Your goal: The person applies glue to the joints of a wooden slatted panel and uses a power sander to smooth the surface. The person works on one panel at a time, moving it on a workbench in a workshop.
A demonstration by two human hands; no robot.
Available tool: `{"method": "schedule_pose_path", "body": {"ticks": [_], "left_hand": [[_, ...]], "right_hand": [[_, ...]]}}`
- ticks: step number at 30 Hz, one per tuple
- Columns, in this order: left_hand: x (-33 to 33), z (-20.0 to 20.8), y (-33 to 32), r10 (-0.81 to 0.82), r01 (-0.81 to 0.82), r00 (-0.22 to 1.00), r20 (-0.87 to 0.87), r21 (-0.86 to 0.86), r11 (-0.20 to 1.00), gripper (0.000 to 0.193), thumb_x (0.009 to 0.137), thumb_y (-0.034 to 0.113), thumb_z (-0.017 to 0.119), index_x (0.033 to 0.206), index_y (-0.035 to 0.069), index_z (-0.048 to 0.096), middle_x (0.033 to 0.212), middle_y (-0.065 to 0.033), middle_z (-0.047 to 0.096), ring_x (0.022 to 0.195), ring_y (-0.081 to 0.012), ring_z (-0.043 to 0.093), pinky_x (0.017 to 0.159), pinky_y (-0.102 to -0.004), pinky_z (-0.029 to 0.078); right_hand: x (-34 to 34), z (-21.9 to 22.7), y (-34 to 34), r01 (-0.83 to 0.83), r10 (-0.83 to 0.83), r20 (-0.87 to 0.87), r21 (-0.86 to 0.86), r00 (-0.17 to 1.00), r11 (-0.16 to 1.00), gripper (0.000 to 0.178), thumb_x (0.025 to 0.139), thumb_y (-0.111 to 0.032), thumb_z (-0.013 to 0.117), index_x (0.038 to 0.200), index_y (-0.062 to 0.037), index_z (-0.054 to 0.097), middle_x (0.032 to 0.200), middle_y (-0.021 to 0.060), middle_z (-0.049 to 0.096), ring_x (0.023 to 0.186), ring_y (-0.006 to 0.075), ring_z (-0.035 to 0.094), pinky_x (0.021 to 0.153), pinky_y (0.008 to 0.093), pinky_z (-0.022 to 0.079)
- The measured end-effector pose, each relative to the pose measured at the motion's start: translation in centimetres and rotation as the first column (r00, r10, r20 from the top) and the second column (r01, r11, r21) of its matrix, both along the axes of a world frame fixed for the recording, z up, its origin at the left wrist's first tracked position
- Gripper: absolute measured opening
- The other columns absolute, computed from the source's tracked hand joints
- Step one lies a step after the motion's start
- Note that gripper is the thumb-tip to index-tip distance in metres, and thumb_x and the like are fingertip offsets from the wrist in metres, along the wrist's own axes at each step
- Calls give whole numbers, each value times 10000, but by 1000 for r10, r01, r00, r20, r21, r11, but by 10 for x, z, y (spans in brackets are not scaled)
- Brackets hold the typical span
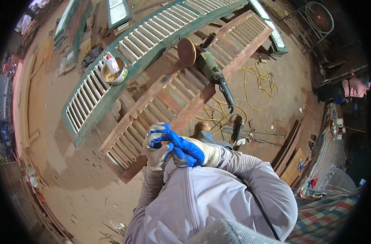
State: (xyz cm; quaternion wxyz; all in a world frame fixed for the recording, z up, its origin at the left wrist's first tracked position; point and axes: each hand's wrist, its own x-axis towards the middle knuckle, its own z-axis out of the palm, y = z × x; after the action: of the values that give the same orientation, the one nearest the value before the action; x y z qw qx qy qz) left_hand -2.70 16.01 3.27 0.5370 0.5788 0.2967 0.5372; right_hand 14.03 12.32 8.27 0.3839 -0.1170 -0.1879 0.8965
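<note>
My two hands are together in front of my chest, both in work gloves of pale knit with blue coating. My left hand [155, 147] is closed, its fingers curled toward my right hand. My right hand [187, 150] is also closed and presses against the left one. Whatever they may hold between them is hidden. Just beyond lies a bare brown wooden louvred shutter [166, 105], set diagonally. On its farther part rests a green disc sander [209, 65] with a round brown disc and a dark handle; neither hand touches it.
A green-framed shutter with white slats [153, 34] lies behind, bearing a round tin [122, 75] with a white, red-tipped bottle [112, 64]. Yellow cable [261, 87] coils on the floor to the right, near a second dark power tool [237, 128]. Another person [356, 86] is at far right.
</note>
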Motion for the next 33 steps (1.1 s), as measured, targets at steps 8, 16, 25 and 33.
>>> {"method": "schedule_pose_path", "body": {"ticks": [8,16,25,33], "left_hand": [[3,-14,-28,50,-7,992,118,-344,939,420,1009,429,605,1104,21,639,1114,-134,648,1095,-272,620,968,-427,513],[6,-33,-48,174,268,842,510,-676,686,272,1094,190,463,1286,37,580,1192,-49,628,1142,-159,600,1016,-313,483],[-4,-55,-47,187,514,564,804,-519,683,339,1102,298,439,1351,101,558,1277,-56,633,1190,-198,612,1054,-376,481],[-25,-87,-19,230,737,124,965,-245,630,258,1069,237,513,1269,160,657,1237,-8,664,1074,-158,635,959,-344,489]], "right_hand": [[-4,-13,2,33,-45,406,37,913,999,451,1101,-390,450,1003,-32,706,770,36,711,560,60,604,485,180,447],[-11,-27,14,-620,-913,407,714,-10,325,205,930,-234,661,782,-95,635,587,105,589,510,320,608,496,453,479],[-38,-15,19,-101,-733,640,765,232,636,317,989,-214,653,732,-30,630,625,187,588,524,328,597,497,402,454],[-44,-4,18,-131,-630,643,738,435,662,201,1003,-173,640,904,-2,676,714,167,619,608,266,600,591,365,478]]}}
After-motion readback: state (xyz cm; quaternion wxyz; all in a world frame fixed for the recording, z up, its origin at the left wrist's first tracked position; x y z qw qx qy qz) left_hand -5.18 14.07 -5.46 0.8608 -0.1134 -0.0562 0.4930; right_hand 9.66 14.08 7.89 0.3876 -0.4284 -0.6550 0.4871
